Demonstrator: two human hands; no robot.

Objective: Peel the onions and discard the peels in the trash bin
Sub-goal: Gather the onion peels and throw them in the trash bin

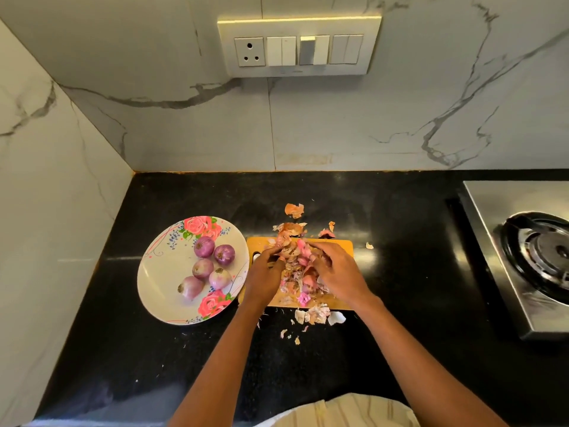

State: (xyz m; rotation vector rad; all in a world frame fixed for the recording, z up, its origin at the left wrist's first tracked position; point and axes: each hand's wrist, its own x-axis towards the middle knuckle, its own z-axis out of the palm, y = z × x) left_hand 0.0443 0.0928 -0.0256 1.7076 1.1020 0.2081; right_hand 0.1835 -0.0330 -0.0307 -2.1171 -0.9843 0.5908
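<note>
Both hands, left point(267, 262) & right point(334, 266), curl round papery pink-brown onion peels point(297, 260) on wooden chopping board point(343, 246); squeeze tight, catch strays on black desk point(172, 349).

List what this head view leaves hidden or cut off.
- Trash bin: nowhere in the head view.
- Cutting board: its middle is covered by the peels and both hands.
- Left hand, right hand: fingertips buried in the peels, grip unclear.
- Stove: cut off by the right edge.
</note>
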